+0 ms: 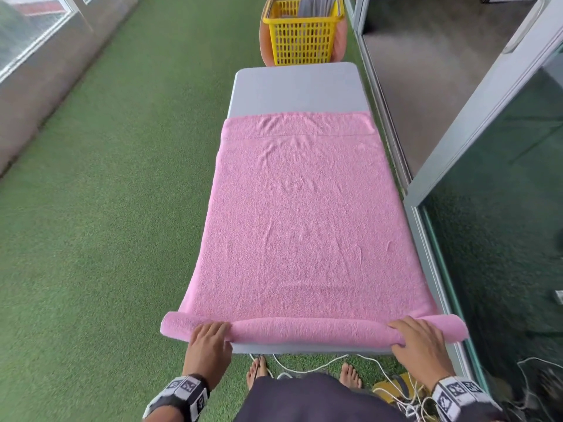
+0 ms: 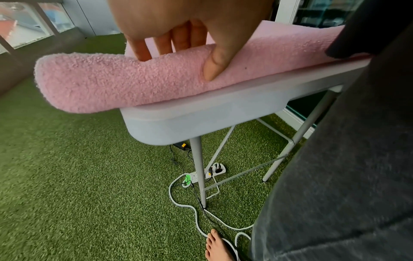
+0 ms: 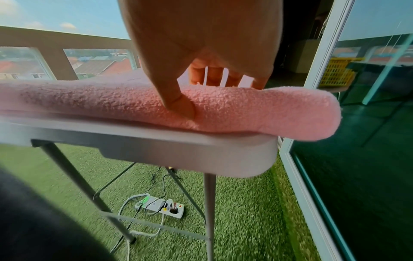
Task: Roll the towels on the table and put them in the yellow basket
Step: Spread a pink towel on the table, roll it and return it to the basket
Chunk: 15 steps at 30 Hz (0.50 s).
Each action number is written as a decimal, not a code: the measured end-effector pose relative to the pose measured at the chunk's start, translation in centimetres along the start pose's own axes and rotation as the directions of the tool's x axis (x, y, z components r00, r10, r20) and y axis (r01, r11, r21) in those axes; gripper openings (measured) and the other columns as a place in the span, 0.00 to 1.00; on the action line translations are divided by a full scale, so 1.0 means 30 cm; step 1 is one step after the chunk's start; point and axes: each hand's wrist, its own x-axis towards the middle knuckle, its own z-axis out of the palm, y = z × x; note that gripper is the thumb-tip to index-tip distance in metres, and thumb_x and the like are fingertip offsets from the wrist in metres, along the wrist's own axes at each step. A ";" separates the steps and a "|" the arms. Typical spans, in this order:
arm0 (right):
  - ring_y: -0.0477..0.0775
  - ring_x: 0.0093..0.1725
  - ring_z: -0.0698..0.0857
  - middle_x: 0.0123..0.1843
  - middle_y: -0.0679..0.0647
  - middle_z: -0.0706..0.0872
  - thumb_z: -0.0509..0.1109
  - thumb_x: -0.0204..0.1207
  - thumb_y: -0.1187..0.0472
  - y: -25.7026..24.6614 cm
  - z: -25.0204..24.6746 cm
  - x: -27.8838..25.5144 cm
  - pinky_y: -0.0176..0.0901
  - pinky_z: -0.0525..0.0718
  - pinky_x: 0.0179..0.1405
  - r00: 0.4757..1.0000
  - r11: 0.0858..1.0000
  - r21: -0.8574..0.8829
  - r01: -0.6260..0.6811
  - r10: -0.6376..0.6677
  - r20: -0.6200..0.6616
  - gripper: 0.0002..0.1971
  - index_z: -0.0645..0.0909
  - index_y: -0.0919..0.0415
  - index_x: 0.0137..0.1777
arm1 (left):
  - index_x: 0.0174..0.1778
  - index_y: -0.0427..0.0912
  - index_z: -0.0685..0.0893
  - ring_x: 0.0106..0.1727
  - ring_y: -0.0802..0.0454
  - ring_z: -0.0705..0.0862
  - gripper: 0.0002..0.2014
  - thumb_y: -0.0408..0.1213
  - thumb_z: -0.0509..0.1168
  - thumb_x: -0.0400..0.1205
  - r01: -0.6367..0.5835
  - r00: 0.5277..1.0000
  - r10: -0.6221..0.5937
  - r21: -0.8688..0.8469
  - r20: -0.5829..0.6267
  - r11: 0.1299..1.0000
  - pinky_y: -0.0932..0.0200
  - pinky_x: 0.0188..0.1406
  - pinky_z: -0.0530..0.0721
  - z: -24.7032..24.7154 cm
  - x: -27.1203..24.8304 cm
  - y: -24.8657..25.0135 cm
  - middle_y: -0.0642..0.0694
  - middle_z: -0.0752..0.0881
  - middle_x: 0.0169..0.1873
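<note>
At table's near edge | left hand and right hand each clasp pink towel roll | risk: uneven pushing cones it, overhanging ends sag loose.

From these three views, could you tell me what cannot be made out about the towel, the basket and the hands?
- Yellow basket, head view: its top is cut off by the frame edge; the grey contents cannot be identified.
- Pink towel: how tightly the roll is wound is hidden inside it.
- Left hand and right hand: fingertips are hidden behind the roll in both wrist views.
- Table: its top under the towel is covered.
</note>
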 end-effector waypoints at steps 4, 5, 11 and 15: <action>0.41 0.65 0.76 0.63 0.36 0.81 0.62 0.82 0.54 -0.023 -0.110 0.062 0.53 0.60 0.80 0.999 0.999 0.004 0.032 -0.032 0.042 0.13 0.77 0.38 0.63 | 0.44 0.50 0.83 0.41 0.57 0.80 0.23 0.51 0.42 0.76 0.037 0.996 -0.037 -0.001 0.077 0.999 0.46 0.56 0.81 -0.045 0.076 0.022 0.58 0.84 0.40; 0.41 0.70 0.74 0.68 0.36 0.79 0.60 0.83 0.56 -0.016 -0.124 0.083 0.53 0.57 0.82 0.999 0.999 0.030 0.032 -0.032 0.015 0.16 0.77 0.40 0.68 | 0.49 0.47 0.83 0.46 0.56 0.81 0.27 0.51 0.38 0.76 0.052 0.995 -0.051 -0.011 0.088 0.999 0.45 0.60 0.80 -0.051 0.102 0.018 0.55 0.84 0.44; 0.42 0.84 0.55 0.82 0.36 0.54 0.55 0.84 0.40 0.039 -0.039 0.053 0.55 0.46 0.84 0.998 0.995 0.080 0.059 -0.060 0.010 0.29 0.53 0.42 0.83 | 0.80 0.45 0.60 0.81 0.48 0.61 0.34 0.61 0.49 0.81 0.035 0.987 -0.045 0.069 0.153 0.997 0.45 0.79 0.51 -0.024 0.092 -0.022 0.47 0.62 0.78; 0.44 0.85 0.53 0.85 0.41 0.58 0.70 0.76 0.50 0.058 0.046 -0.013 0.55 0.40 0.85 0.998 0.999 0.013 0.052 -0.053 0.017 0.39 0.55 0.45 0.84 | 0.69 0.42 0.79 0.65 0.43 0.84 0.41 0.45 0.84 0.59 -0.004 0.988 -0.009 0.084 0.153 0.996 0.40 0.67 0.72 0.013 0.015 -0.024 0.43 0.86 0.63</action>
